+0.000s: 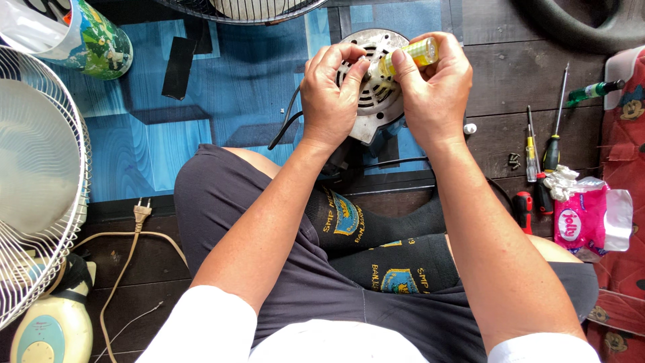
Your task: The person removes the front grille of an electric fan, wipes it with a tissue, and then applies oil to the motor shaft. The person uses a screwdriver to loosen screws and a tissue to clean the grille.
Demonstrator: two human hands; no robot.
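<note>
A round grey metal fan motor [377, 101] with slotted vents lies on the floor beyond my crossed legs. My left hand [330, 97] grips the motor's front near its shaft. My right hand [435, 87] pinches a small yellow bottle [411, 55], tilted with its tip down at the motor's centre. A black cable [285, 121] runs out from under the motor to the left.
A white fan grille [40, 181] and fan base [50, 326] stand at the left with a power plug [141, 212]. Several screwdrivers [551, 144], loose screws [514, 160] and a pink tissue pack [581, 218] lie at the right. A printed cup [91, 37] lies at the top left.
</note>
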